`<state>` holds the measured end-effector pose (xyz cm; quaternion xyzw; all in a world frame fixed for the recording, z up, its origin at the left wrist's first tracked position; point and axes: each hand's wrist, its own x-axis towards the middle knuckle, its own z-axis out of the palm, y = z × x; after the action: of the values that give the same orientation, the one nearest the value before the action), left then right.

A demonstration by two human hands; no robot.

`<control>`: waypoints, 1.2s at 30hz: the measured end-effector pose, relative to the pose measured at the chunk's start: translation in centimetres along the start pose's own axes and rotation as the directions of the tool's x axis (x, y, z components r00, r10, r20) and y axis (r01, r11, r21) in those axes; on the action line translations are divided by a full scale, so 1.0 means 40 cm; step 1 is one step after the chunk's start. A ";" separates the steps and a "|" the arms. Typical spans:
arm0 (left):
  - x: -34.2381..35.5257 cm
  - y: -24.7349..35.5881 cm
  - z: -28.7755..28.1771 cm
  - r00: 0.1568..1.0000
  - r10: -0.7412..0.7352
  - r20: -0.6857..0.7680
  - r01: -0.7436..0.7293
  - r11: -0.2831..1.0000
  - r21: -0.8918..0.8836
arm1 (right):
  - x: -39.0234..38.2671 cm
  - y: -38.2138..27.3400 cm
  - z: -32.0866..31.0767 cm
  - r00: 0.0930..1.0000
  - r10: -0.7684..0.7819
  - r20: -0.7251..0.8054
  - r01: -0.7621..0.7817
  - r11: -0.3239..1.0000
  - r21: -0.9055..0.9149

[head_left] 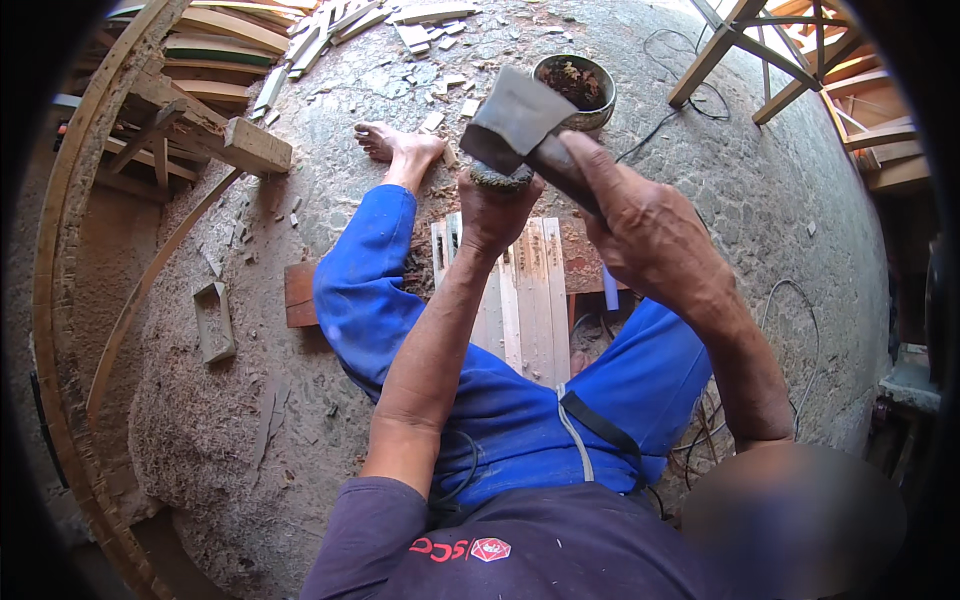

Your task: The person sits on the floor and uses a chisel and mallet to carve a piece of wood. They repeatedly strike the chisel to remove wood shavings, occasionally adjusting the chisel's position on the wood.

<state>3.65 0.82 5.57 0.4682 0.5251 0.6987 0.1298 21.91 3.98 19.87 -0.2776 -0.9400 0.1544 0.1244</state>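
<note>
Watching my right hand (640,235) clenched on the hatchet (520,125) at twelve o'clock, I fear it glancing into my left hand (497,210), closed around the grey stub (500,180).

Metal bowl (578,88) on sawdust floor (240,440); wood offcuts (425,25); wooden block (214,320).

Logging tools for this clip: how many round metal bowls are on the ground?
1. The round metal bowl sits on the stone ground beyond the hatchet head, left of the wooden stool legs. Others could be hidden behind the hands or outside the view.
</note>
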 end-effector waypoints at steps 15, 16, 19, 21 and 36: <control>0.036 -0.064 -0.016 0.967 -0.247 0.068 0.245 0.969 0.033 | 0.056 -0.044 -0.134 0.911 -0.139 -0.387 0.223 0.958 0.179; 0.035 -0.057 -0.022 0.967 -0.245 0.063 0.243 0.969 0.036 | 0.070 -0.049 -0.144 0.868 -0.175 -0.465 0.267 0.954 0.140; 0.030 -0.080 -0.014 0.966 -0.250 0.068 0.250 0.968 0.009 | 0.100 -0.036 -0.113 0.854 -0.221 -0.471 0.272 0.962 0.040; 0.024 -0.078 -0.017 0.943 -0.314 0.106 0.316 0.949 0.004 | 0.098 -0.014 -0.039 0.999 -0.022 0.038 0.023 1.000 -0.018; 0.003 -0.076 -0.013 0.990 -0.124 0.059 0.120 0.990 0.071 | 0.101 -0.164 -0.174 0.773 -0.111 -0.624 0.090 0.994 -0.065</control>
<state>2.24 1.86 3.03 0.4613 0.5716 0.6562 0.1731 17.65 2.55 29.26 -0.2645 -0.8609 0.0315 0.4336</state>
